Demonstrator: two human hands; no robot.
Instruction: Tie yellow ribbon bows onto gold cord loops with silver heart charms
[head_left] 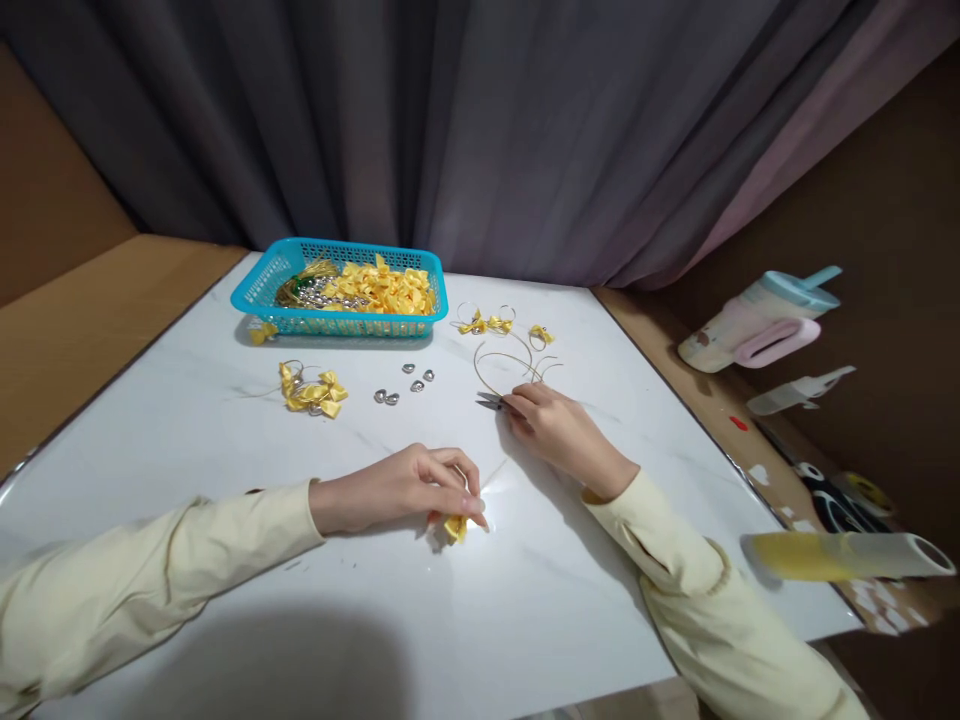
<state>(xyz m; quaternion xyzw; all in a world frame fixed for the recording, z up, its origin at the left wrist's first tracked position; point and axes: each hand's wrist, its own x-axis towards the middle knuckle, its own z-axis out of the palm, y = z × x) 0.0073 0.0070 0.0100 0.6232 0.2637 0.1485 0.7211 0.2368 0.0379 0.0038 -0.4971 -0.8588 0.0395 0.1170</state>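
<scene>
My left hand (431, 485) is closed in a pinch on a yellow ribbon bow (455, 528) just above the white tabletop. A thin pale strand reaches up and right from its fingertips. Farther right, my right hand (555, 425) is curled over a small hand tool (490, 401) with two slim, pointed metal jaws, spread apart. Its handles are hidden under the fingers, so I cannot tell scissors from pliers. Loops of gold wire (487, 370) lie just beyond those fingers. Several silver beads (417, 386) rest to the left, beside a cluster of yellow bows on wire rings (311, 392).
A blue basket (345, 326) at the back holds yellow bows, silver beads and gold strands. More bow rings (487, 323) lie right of it. Along the right edge are a yellow ribbon roll (802, 556), scissors (832, 500), a tumbler (750, 320) and a small bottle (787, 395).
</scene>
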